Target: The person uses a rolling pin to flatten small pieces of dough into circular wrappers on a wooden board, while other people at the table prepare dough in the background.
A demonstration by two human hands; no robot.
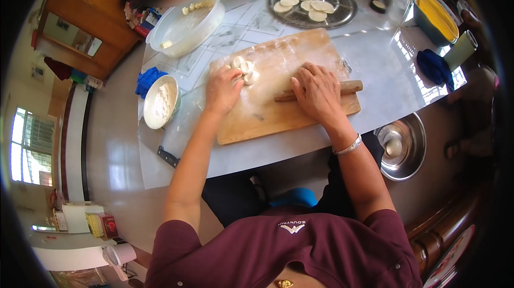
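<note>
A floured wooden board (277, 119) lies on the table. My left hand (225, 89) is at its left side, fingers curled against a cluster of small dough pieces (245, 67); whether it grips one is hidden. My right hand (317, 89) rests over a wooden rolling pin (351, 86) on the board's right side, fingers spread forward over it. Beyond the board, a round metal tray (341, 14) carries several flat dough rounds (318, 15). To the left stands a bowl of white flour (162, 101).
A translucent plastic tub (188, 39) with dough-like pieces stands at the back left, near another person's blurred arm. A knife (168, 156) lies near the left front edge. Glasses (401, 0) and a basket (437, 16) stand back right; a metal basin (409, 159) is below the table.
</note>
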